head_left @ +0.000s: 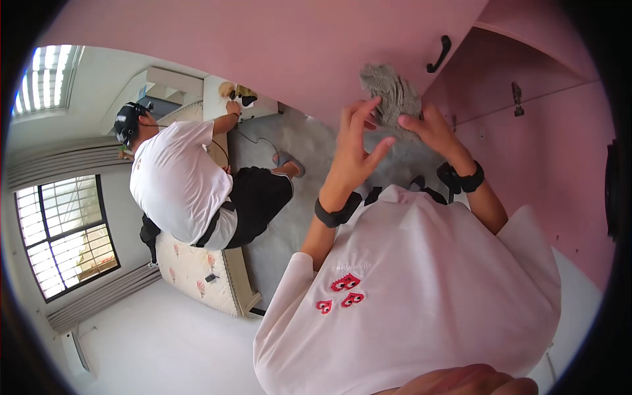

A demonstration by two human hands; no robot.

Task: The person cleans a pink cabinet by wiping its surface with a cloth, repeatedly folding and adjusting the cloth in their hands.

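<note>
Gripped by the right hand [440, 136], a grey cloth [390, 89] bunches into soft, ridged folds before the smooth, matte pink door [283, 52], near its curved black handle [440, 54]; the left hand [354, 148] is loosely spread, fingertips at the cloth's edge.

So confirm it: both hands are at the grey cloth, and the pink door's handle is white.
No: the handle is black, not white, as the head view shows. The left hand and right hand are at the grey cloth, and the door is pink.
</note>
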